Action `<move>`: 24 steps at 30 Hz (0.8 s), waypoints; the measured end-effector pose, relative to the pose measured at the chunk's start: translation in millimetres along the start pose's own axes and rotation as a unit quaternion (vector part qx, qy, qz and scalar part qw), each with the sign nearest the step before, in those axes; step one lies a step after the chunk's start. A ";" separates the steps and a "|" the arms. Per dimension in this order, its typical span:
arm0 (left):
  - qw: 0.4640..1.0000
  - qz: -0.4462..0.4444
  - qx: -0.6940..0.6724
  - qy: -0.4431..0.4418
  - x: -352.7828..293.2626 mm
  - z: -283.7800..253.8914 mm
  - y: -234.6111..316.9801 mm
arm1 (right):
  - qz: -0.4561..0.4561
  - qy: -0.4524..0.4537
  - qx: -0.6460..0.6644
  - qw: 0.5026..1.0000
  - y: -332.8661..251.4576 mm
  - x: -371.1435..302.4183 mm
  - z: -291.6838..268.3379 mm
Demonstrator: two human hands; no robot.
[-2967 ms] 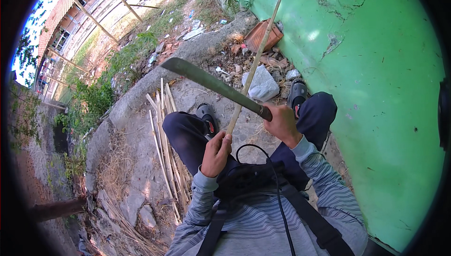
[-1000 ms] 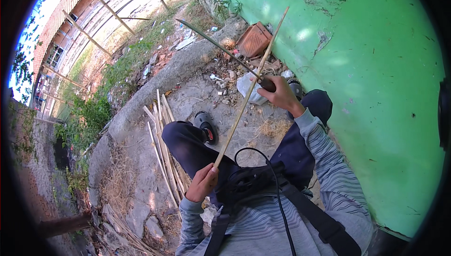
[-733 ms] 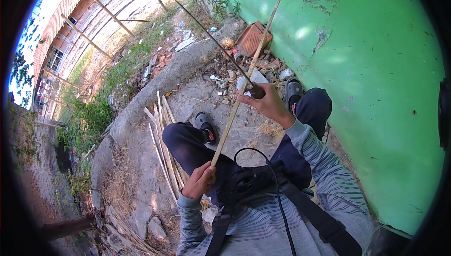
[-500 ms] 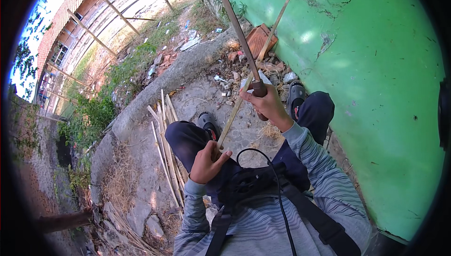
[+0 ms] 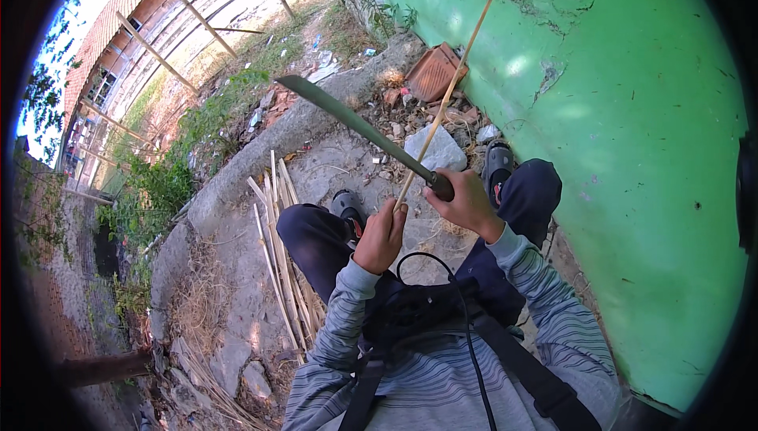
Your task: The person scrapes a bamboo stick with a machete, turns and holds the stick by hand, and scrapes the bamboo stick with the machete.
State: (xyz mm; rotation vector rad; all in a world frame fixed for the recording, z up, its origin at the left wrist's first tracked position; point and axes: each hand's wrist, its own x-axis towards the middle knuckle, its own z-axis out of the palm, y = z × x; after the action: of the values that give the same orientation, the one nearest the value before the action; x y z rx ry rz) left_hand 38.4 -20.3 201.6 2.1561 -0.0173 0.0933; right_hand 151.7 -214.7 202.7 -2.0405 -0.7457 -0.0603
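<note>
My right hand point(image 5: 464, 202) is wrapped round the dark handle of a machete point(image 5: 355, 124), whose long blade points up and to the left. In my left hand point(image 5: 382, 235) is the near end of a long thin bamboo strip point(image 5: 447, 99), pinched between thumb and fingers. The strip slants up and right toward the green wall. The blade crosses the strip close to the handle; I cannot tell whether they touch. Both hands are close together above my lap, between my bent knees.
A bundle of split bamboo strips point(image 5: 278, 249) lies on the ground beside my left leg. Ahead are a pale stone block point(image 5: 437, 149), a reddish clay tile point(image 5: 433, 72) and rubble. The green wall point(image 5: 632, 162) rises on the right, and a low concrete ledge point(image 5: 237, 158) curves on the left.
The machete has swung from pointing up to pointing up-left, its handle slightly lower. My left hand has moved up and right along with the strip, closer to my right hand.
</note>
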 end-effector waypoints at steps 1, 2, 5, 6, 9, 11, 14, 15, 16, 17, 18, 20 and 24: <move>0.997 -0.020 -0.074 -0.011 0.2 4.5 -9.8 | -0.052 0.021 -0.035 0.998 4.0 -5.6 2.7; 0.988 -0.039 -0.148 -0.024 1.4 6.0 -11.6 | -0.050 0.021 -0.035 0.998 3.8 -8.2 2.2; 0.990 -0.067 -0.123 -0.012 -7.1 8.0 -7.9 | -0.050 0.040 -0.114 0.991 5.0 -10.5 -1.3; 0.990 -0.067 -0.123 -0.015 -10.9 7.6 -2.8 | -0.034 0.044 -0.139 0.989 9.5 -6.3 -3.3; 0.998 -0.034 -0.040 0.029 -20.1 5.1 10.3 | -0.004 0.066 -0.160 0.985 18.4 11.1 -16.7; 0.999 -0.011 0.011 0.051 -22.9 5.2 12.8 | 0.008 0.080 -0.152 0.985 21.3 16.4 -20.2; 0.992 0.017 0.075 0.103 -23.3 10.0 6.9 | -0.021 0.047 -0.162 0.986 12.5 1.2 -10.1; 0.992 0.016 0.075 0.105 -24.6 11.7 6.5 | -0.037 0.029 -0.192 0.980 12.4 -2.0 -7.6; 0.985 0.013 0.117 0.123 -26.0 13.9 6.5 | -0.039 0.028 -0.191 0.980 12.3 -0.6 -9.4; 0.978 0.011 0.157 0.138 -28.6 15.6 7.5 | -0.035 0.028 -0.200 0.979 11.9 0.0 -14.3; 0.978 0.010 0.156 0.136 -32.6 15.0 9.2 | -0.031 0.027 -0.210 0.977 13.5 1.7 -18.9; 0.975 -0.021 0.181 0.128 -39.4 11.8 14.6 | -0.013 0.028 -0.225 0.974 25.9 16.6 -29.3; 0.974 -0.007 0.185 0.133 -45.3 12.8 6.6 | 0.018 0.094 -0.176 0.980 40.5 23.9 -28.6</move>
State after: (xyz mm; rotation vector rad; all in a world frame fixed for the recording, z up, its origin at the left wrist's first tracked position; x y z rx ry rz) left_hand -6.3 -35.7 196.7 2.4969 0.1843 0.4036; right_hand 199.4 -241.2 195.9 -2.3423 -0.6105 -0.3826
